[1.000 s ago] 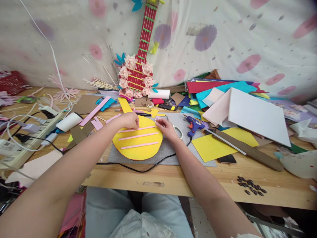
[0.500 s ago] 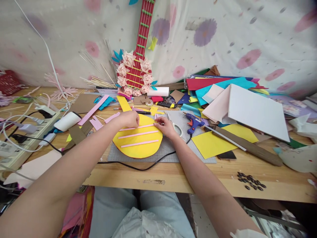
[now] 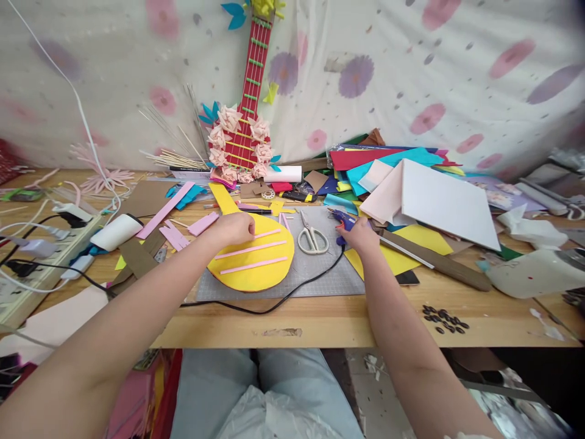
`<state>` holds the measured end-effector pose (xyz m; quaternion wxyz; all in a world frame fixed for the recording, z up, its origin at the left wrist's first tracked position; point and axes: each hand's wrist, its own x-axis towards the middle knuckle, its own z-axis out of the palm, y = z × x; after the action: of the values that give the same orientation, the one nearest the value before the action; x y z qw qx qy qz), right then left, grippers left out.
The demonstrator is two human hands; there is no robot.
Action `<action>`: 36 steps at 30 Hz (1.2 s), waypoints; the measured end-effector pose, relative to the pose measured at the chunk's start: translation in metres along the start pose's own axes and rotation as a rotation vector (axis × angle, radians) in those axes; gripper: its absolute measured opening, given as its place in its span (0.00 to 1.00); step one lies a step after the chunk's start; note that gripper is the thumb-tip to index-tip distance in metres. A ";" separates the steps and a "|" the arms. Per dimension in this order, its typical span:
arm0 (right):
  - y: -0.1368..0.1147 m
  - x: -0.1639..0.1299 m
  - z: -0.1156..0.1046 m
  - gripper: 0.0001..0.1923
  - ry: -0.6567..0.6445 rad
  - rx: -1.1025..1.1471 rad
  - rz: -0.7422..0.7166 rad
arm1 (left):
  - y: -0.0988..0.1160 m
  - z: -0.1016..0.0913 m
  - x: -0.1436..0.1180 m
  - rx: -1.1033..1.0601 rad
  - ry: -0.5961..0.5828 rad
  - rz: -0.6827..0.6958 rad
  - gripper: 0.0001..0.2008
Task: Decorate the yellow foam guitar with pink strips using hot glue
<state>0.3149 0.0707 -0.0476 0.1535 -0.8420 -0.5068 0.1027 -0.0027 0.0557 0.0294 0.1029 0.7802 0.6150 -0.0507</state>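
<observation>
A yellow guitar-shaped foam cutout (image 3: 256, 271) with three pink strips lies on a grey cutting mat (image 3: 320, 277). My left hand (image 3: 235, 228) presses on the cutout's upper left, at the end of the top pink strip (image 3: 267, 233). My right hand (image 3: 359, 235) has closed around the blue glue gun (image 3: 340, 217) at the mat's right edge; its black cord (image 3: 292, 292) trails across the mat. White-handled scissors (image 3: 312, 238) lie between my hands.
A pile of coloured foam sheets (image 3: 397, 177) and a white board (image 3: 445, 201) sit at the right, over a wooden ruler (image 3: 439, 261). A red paper guitar (image 3: 244, 116) leans on the wall. A power strip with cables (image 3: 41, 256) lies left; dark beads (image 3: 443, 319) near the front edge.
My right hand left the top pink strip and moved right to the glue gun, uncovering the scissors. My left hand stayed on the cutout. The view shifted slightly right.
</observation>
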 end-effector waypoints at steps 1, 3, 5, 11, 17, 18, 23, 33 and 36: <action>0.002 0.000 0.006 0.29 0.011 0.022 0.001 | -0.001 0.001 0.000 -0.013 0.007 0.002 0.10; 0.002 0.000 0.016 0.26 0.069 0.107 -0.007 | -0.002 0.004 0.000 -0.027 0.018 0.009 0.09; 0.001 -0.002 0.020 0.24 0.160 0.212 -0.028 | -0.004 0.005 -0.001 -0.030 0.036 0.008 0.08; -0.018 -0.010 0.001 0.19 0.384 0.428 -0.141 | -0.016 0.004 -0.002 -0.224 0.211 -0.090 0.06; -0.054 -0.013 -0.016 0.16 -0.203 0.970 -0.255 | -0.026 0.003 0.005 -1.119 0.151 -0.176 0.05; -0.060 -0.015 -0.017 0.15 -0.298 1.023 -0.273 | -0.027 0.004 0.007 -1.264 0.105 -0.206 0.05; -0.087 -0.033 -0.019 0.19 -0.525 1.060 -0.409 | -0.031 0.011 0.011 -1.670 -0.043 -0.322 0.05; -0.116 -0.059 -0.010 0.19 -0.678 1.139 -0.469 | -0.033 0.012 0.011 -1.899 -0.216 -0.257 0.08; -0.119 -0.056 -0.003 0.20 -0.709 1.180 -0.490 | -0.033 0.013 0.015 -1.977 -0.224 -0.291 0.10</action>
<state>0.1919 0.0728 -0.0006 0.4267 -0.3979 -0.5602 0.5880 -0.0302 0.0740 0.0103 0.7545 0.2529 0.4571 0.3972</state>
